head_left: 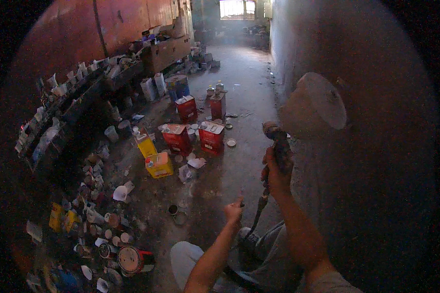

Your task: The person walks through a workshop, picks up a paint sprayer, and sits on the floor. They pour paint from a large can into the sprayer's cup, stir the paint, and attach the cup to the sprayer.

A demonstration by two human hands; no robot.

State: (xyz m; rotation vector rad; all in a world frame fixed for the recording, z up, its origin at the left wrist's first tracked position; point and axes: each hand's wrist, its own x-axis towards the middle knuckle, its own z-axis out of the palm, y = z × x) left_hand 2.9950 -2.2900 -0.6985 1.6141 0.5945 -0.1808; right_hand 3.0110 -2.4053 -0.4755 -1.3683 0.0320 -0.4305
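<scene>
1. The tool is in the right hand, raised right of centre, near the wall and just below and left of a pale round shape.
2. The right hand is wrapped round the tool's dark body; this grip looks narrow and firm.
3. The left hand is apart from the tool, lower and to its left, near the hose. Its fingers look partly curled, one pointing up; whether it holds anything I cannot tell.
4. The tool looks hard and stiff, probably of moderate weight, with its rounded head likely making it top-heavy.
5. The hose hangs from the tool's lower end and curves down toward the legs. It seems bendable, and its drag could twist the wrist.
6. The body is the best hold, clear of the head; a second hand could steady the hose end.
7. Dust may make the casing slippery, though the dim light hides its surface. It seems sturdy rather than fragile.
</scene>
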